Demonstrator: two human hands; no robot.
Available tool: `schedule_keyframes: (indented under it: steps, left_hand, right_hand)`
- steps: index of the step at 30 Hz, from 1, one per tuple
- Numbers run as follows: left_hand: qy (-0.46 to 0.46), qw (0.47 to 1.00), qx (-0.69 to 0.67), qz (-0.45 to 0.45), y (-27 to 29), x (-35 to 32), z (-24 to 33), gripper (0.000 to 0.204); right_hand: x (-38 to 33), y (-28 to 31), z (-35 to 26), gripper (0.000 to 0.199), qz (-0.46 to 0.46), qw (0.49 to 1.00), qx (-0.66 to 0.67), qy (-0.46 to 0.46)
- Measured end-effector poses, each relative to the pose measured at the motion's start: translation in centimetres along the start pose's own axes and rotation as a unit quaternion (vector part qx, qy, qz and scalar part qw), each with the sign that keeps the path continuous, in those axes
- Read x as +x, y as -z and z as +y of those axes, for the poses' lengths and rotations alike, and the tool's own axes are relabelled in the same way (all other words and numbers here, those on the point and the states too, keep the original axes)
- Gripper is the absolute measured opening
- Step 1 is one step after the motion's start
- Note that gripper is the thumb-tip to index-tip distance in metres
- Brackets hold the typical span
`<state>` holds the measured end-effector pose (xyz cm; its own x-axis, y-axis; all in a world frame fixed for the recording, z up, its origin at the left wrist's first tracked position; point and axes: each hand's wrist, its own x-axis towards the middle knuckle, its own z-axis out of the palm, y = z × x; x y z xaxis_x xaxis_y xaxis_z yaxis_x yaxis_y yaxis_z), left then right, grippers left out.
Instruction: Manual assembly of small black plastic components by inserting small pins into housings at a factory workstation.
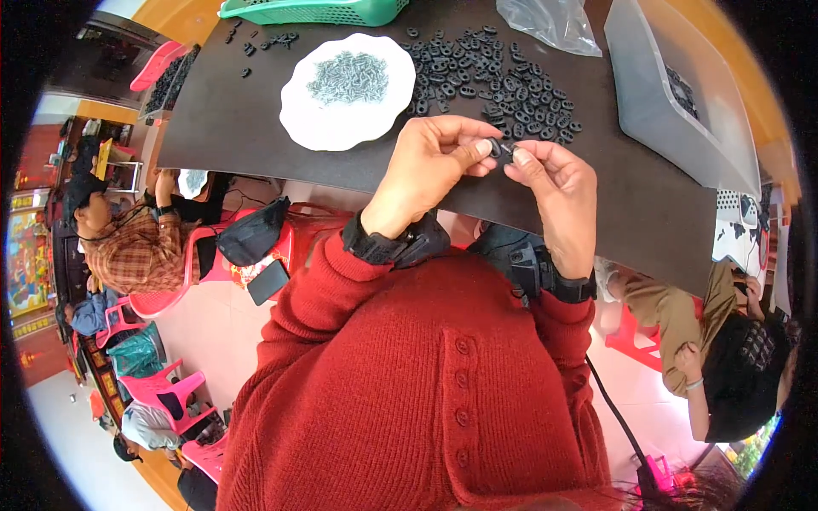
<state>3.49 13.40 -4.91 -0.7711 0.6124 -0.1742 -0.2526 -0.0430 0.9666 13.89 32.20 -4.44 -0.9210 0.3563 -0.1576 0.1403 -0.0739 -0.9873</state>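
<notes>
White plate point(317, 128) of little metal springs sits on the black mat point(230, 128). Left hand point(430, 166) and right hand point(554, 183) meet just past it, fingertips pinching one small black plastic piece point(501, 150) together, right beside the pile of black pieces point(503, 81).

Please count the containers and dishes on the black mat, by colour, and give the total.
White plate with small metal springs: 1
Green basket: 1
Clear grey plastic box: 1
Clear plastic bag: 1
Total: 4
The loose black parts are too many to count.
</notes>
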Motion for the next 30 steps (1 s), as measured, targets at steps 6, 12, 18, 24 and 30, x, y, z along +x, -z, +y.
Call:
schedule_keyframes:
  steps: [6,12,18,24,30]
  left_hand:
    - [0.093,0.971,-0.220,-0.008,1.0,-0.6,0.4,0.027]
    - [0.110,0.959,-0.254,-0.052,2.1,-1.5,0.5,0.035]
    - [0.106,0.958,-0.260,-0.055,2.5,-1.9,0.8,0.034]
    - [0.061,0.979,-0.194,-0.031,2.1,-2.7,1.4,0.029]
    - [0.042,0.985,-0.157,-0.056,1.7,-3.1,1.9,0.030]
  right_hand:
    - [0.8,0.6,0.7,0.023,0.024,1.000,-0.008,0.012]
    - [1.5,0.4,0.9,0.022,0.041,0.998,-0.039,0.021]
    - [1.1,0.0,-0.7,0.020,0.048,0.992,-0.113,0.022]
    - [-2.3,-1.8,-5.6,0.014,-0.002,0.996,-0.083,0.031]
    - [-3.1,-2.0,-5.2,0.018,0.002,0.997,-0.061,0.057]
